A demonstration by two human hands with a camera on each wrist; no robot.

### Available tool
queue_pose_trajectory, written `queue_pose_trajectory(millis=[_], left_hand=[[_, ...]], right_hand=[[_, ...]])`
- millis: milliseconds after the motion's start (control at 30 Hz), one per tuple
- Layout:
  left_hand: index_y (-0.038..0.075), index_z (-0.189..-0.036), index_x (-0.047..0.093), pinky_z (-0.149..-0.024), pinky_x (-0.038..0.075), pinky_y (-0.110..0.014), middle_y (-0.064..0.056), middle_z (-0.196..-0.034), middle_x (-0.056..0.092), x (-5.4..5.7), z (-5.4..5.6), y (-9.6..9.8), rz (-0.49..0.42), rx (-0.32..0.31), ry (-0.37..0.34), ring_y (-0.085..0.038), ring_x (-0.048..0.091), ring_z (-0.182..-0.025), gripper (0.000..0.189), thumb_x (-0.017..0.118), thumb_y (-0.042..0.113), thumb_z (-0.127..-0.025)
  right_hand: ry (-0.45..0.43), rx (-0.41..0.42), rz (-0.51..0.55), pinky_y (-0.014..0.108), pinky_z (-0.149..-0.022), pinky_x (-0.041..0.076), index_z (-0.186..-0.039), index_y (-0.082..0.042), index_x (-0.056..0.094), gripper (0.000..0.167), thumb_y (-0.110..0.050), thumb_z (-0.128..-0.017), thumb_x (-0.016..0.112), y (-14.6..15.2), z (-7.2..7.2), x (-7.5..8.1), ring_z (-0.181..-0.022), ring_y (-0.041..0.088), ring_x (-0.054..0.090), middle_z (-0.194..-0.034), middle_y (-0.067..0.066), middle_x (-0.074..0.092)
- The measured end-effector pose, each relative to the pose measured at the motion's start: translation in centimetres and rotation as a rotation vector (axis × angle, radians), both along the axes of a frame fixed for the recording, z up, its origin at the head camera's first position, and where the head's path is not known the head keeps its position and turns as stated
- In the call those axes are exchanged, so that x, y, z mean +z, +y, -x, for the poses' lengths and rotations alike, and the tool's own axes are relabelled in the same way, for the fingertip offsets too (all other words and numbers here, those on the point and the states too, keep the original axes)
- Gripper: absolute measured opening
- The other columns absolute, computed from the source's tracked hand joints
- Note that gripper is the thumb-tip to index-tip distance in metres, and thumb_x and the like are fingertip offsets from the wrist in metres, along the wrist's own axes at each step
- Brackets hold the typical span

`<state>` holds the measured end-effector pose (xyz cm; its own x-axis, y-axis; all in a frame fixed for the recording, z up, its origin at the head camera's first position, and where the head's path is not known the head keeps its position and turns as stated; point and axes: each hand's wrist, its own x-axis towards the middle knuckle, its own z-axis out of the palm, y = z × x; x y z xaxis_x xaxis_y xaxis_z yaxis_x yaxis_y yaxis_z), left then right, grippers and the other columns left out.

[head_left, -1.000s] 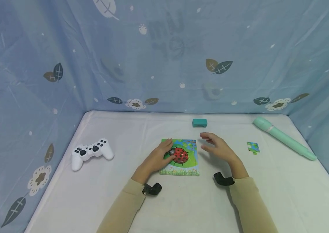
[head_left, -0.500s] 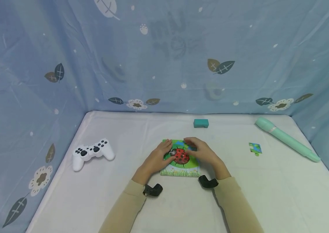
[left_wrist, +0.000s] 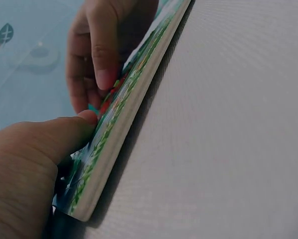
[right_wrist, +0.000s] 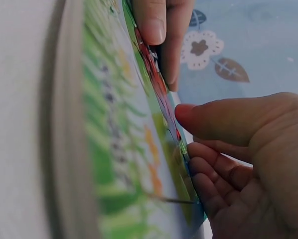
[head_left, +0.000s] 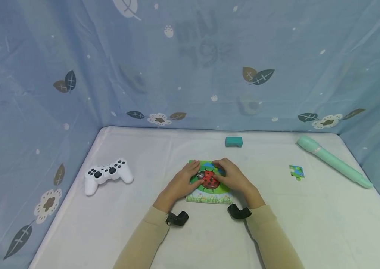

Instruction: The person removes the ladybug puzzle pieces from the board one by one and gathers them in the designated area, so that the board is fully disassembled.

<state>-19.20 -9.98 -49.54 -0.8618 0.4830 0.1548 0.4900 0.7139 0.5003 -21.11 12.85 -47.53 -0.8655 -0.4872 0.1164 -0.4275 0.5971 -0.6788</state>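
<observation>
A square jigsaw puzzle (head_left: 208, 200) with a red ladybug on a green field lies at the middle of the table. My left hand (head_left: 180, 184) rests on its left side, thumb reaching toward the ladybug. Over the upper right part is my right hand (head_left: 233, 178), fingertips and thumb touching the surface, set apart. The right wrist view shows the bent fingers of the right hand (right_wrist: 253, 149) at the puzzle's face; whether they grip a piece is hidden. In the left wrist view, the thumb of the left hand (left_wrist: 34, 149) lies over the puzzle's edge.
One loose puzzle piece (head_left: 296, 172) lies to the right. Beyond it is a mint-green microphone-shaped stick (head_left: 334, 162). A small teal block (head_left: 233, 142) sits behind the puzzle, and a white game controller (head_left: 108, 175) is at the left. Blue cloth hangs around the table.
My right hand has moved left from beside the puzzle onto its upper right part, and has stayed there over the last half second. The left hand has kept its place.
</observation>
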Motion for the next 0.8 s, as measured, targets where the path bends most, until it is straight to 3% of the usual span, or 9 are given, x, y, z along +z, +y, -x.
queue_pose_trajectory(millis=[267, 800], left_hand=[[0.004, -0.144, 0.039, -0.118, 0.025, -0.04, -0.013, -0.152, 0.033, 0.15, 0.05, 0.15, 0.001, 0.012, -0.021, -0.026, 0.027, -0.143, 0.066, 0.058, 0.042, -0.093], [0.003, -0.143, 0.04, -0.118, 0.025, -0.041, -0.012, -0.152, 0.033, 0.13, -0.04, 0.08, -0.006, 0.008, -0.013, -0.026, 0.025, -0.143, 0.066, 0.059, 0.041, -0.093]], right_hand=[[0.016, 0.0, -0.015, 0.048, -0.092, 0.048, -0.129, 0.0, 0.053, 0.046, -0.015, -0.088, 0.067, -0.15, 0.0, -0.13, -0.105, 0.028, 0.054, -0.117, 0.014, 0.056], [-0.041, -0.031, 0.008, 0.047, -0.091, 0.048, -0.132, 0.001, 0.05, 0.05, -0.013, -0.087, 0.068, -0.37, 0.01, -0.17, -0.104, 0.028, 0.052, -0.115, 0.016, 0.054]])
